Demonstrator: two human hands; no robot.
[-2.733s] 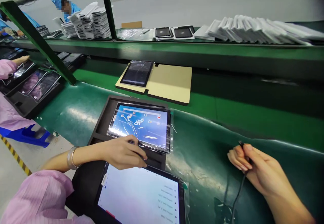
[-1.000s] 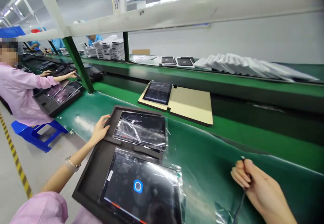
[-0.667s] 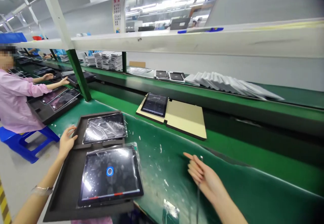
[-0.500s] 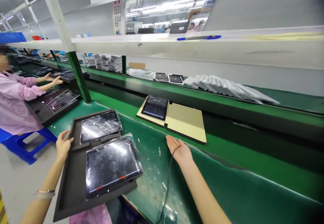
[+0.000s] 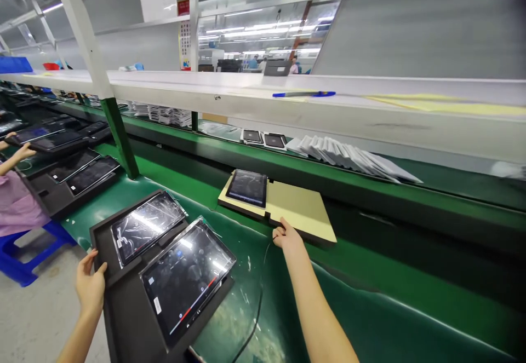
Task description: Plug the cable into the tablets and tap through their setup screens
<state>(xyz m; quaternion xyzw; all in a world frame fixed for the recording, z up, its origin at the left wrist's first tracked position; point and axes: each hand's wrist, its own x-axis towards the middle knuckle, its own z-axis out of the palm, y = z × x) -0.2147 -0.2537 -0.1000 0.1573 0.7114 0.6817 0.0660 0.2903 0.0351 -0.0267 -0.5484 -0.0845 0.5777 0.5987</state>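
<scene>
My left hand (image 5: 91,285) grips the left edge of a black foam tray (image 5: 123,319) that overhangs the near side of the green bench. Two dark tablets in plastic wrap lie in it, a far tablet (image 5: 147,226) and a near tablet (image 5: 188,275). My right hand (image 5: 286,237) is stretched forward, fingers curled on a thin black cable (image 5: 257,308), touching the near edge of a tan board (image 5: 302,212). A small tablet (image 5: 247,187) rests on that board's left half.
A raised green shelf (image 5: 370,182) carries a row of white packets (image 5: 349,155), two small tablets (image 5: 263,138) and paper stacks (image 5: 164,115). A green post (image 5: 119,138) stands left. A co-worker's hand (image 5: 22,152) and more trays (image 5: 74,179) lie far left. A blue pen (image 5: 304,94) rests above.
My left hand left the upper tablet's screen, took the tray's left edge and swung the tray leftward off the bench. My right hand carried the cable forward to the tan board. Both screens went dark.
</scene>
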